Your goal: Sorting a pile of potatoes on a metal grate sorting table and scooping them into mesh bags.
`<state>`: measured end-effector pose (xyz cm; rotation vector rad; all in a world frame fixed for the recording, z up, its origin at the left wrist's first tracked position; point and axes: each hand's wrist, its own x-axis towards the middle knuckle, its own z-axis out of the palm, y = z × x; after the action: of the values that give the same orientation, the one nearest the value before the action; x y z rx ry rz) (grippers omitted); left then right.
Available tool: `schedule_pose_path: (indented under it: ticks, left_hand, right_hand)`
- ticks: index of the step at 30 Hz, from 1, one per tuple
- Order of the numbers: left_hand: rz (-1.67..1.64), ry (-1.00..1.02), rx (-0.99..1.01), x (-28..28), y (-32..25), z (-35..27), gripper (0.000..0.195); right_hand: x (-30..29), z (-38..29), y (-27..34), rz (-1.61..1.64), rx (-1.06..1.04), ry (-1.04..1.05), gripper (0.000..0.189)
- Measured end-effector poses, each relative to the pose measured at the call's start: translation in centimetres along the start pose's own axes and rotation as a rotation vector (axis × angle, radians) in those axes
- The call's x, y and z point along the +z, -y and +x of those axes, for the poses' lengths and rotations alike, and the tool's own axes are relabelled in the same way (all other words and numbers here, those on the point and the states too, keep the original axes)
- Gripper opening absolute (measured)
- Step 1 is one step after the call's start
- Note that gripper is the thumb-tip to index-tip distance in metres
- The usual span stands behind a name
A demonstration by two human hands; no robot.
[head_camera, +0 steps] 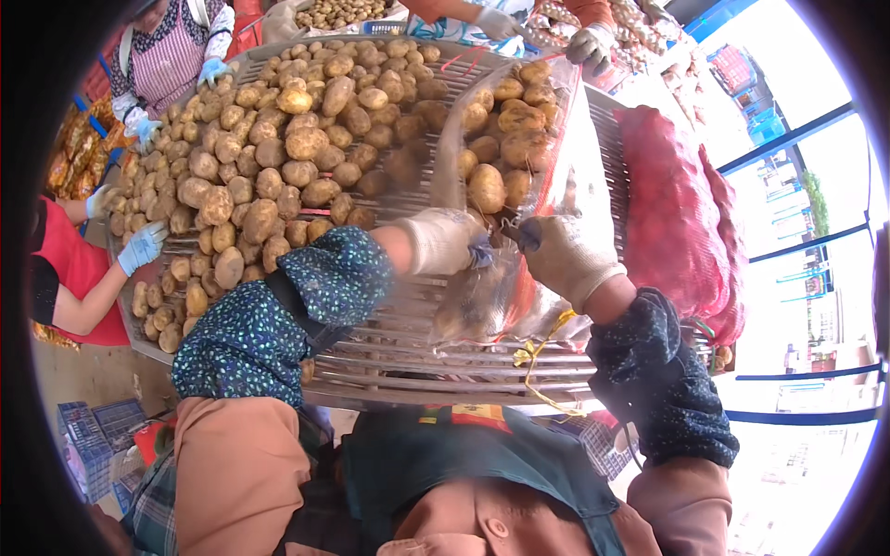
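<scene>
A clear plastic bag with a red-orange mesh strip [523, 295] lies on the slatted metal table [417, 361], its far part full of potatoes [486, 188]. My left hand [448, 242], in a white knit glove with dark fingertips, grips the gathered neck of this bag from the left. From the right, my right hand [569, 256], gloved alike, pinches the same gathered neck close to the left fingers. What the fingertips hold in detail is hidden. The bag's loose mouth spreads towards me. Below my right hand hangs a knotted yellow cord [532, 356].
A heap of loose potatoes [261, 219] covers the table's left and far side. Filled red mesh sacks [671, 215] stand at the right. Co-workers' gloved hands [142, 248] reach in at the left; another person's gloved hand [589, 47] is by the bag's far end. Blue crates [87, 445] sit below left.
</scene>
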<state>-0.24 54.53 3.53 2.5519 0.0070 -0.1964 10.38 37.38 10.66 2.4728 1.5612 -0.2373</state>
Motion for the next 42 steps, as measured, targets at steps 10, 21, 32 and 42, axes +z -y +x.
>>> schedule_pose_path:
  ticks: [10,21,32,42]
  left_hand:
    - [-0.288,-0.158,0.055,2.7,3.1,-4.8,0.024]
    - [-0.060,-0.229,0.169,3.1,1.8,-4.2,0.015]
    - [-0.048,-0.205,0.238,4.3,2.6,-7.1,0.018]
    - [0.005,-0.268,0.164,9.0,-2.3,-5.8,0.046]
  right_hand:
    - [1.4,-10.3,1.9,0.350,-0.004,0.087,0.014]
    - [2.0,-2.7,0.9,0.429,0.026,-0.148,0.017]
    - [1.7,-11.8,3.0,0.413,-0.002,0.111,0.018]
    - [3.6,-7.9,3.1,0.432,0.063,-0.268,0.021]
